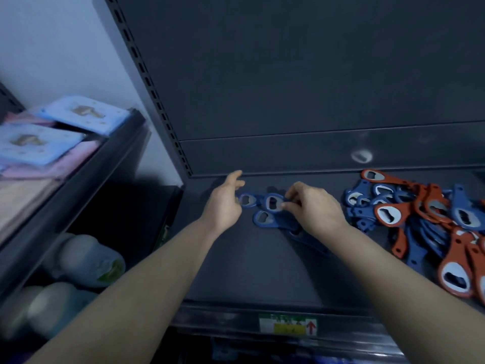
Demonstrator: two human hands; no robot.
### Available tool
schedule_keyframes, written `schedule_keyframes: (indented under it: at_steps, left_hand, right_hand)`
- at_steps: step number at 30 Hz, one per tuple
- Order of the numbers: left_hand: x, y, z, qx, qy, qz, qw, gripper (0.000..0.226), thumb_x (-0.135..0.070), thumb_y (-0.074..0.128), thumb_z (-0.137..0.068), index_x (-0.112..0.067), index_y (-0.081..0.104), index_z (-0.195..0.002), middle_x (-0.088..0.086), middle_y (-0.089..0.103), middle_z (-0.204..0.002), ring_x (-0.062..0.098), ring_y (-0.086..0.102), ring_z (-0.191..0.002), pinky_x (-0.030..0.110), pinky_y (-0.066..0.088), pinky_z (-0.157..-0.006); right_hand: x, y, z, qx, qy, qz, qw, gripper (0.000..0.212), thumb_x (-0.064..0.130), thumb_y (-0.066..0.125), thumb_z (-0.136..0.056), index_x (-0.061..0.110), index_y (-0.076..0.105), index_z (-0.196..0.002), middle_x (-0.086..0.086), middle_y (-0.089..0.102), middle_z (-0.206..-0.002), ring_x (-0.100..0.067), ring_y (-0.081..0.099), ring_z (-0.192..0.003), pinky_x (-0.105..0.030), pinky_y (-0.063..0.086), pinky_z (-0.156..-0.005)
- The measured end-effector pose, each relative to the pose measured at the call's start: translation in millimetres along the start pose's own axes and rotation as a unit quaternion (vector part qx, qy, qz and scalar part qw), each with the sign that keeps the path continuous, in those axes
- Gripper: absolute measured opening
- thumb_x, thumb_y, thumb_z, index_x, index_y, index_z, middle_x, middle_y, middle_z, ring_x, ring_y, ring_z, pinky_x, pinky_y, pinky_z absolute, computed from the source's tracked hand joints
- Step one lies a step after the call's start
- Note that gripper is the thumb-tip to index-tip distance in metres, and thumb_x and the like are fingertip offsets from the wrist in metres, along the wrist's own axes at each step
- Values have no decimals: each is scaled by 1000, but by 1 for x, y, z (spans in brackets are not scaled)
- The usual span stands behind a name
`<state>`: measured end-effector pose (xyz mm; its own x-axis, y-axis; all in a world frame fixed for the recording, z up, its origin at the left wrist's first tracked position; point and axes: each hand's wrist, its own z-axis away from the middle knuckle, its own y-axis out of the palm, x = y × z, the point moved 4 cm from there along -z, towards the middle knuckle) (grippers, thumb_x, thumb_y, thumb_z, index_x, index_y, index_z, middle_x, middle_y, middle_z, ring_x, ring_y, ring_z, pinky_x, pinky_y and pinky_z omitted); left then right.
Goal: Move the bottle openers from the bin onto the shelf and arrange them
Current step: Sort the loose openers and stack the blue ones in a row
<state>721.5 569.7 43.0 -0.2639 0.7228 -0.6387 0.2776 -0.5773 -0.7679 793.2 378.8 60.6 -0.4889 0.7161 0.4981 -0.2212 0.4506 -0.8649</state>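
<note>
Three blue bottle openers (262, 219) lie heads-left on the shelf (262, 279), toward its back at about 11 o'clock. The right hand (315, 208) pinches the middle opener (273, 203) by its head between thumb and fingers. The left hand (225, 206) is released, fingers loose, just beside the leftmost one. A mixed pile (420, 216) of blue and orange openers sprawls at 3 o'clock. The likely risk is that shifting the pinched opener nudges its crowded neighbours and skews the row.
</note>
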Motion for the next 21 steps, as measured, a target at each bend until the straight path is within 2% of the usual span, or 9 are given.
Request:
schedule_keyframes:
  at_steps: [3,5,8,10,13,17,21]
  left_hand:
    - [5,-11,0,-24,26,-6,999,57,6,45,-89,-20,44,-140,-2,55,-135,16,46,-128,27,38,-106]
    - [8,-12,0,-9,42,-46,998,43,-12,58,-91,-24,54,-133,-5,57,-132,15,46,-125,29,38,-105]
    - [11,-2,0,29,62,-111,991,36,-30,66,-88,-25,62,-124,-7,61,-125,18,49,-115,27,38,-99]
    - [13,0,-1,22,62,-124,990,30,-30,64,-89,-24,64,-119,-6,61,-123,20,50,-112,29,40,-97]
    - [13,-2,-4,21,63,-143,988,30,-29,63,-91,-22,62,-120,-5,61,-122,20,50,-111,31,41,-95]
    - [11,-5,-7,27,48,-145,988,35,-29,66,-88,-23,60,-122,-4,64,-117,21,51,-112,36,45,-94]
    - [18,-5,-7,18,10,-84,996,31,-27,63,-90,-23,62,-121,-2,68,-115,19,58,-113,37,46,-96]
  right_hand:
    - [20,15,-21,15,2,-23,1000,20,44,61,-87,28,60,-99,6,67,-99,-20,60,-97,-32,45,-76]
    - [32,29,-32,40,-6,-14,999,18,42,63,-86,29,63,-98,6,68,-101,-19,60,-100,-33,46,-78]
    - [39,34,-31,35,-29,30,999,32,46,64,-84,28,64,-111,2,63,-108,-20,53,-109,-34,43,-85]
    - [34,25,-19,12,-41,70,997,46,50,67,-80,28,59,-120,2,59,-112,-21,48,-112,-34,39,-89]
    - [22,14,2,42,-20,125,991,54,56,73,-71,31,56,-116,6,58,-111,-19,52,-110,-34,38,-86]
    - [18,18,10,92,-19,98,991,42,43,76,-72,33,60,-110,13,64,-105,-12,59,-104,-32,42,-90]
    - [29,21,8,55,-78,73,993,34,37,76,-71,35,63,-102,14,64,-100,-10,59,-100,-33,39,-89]
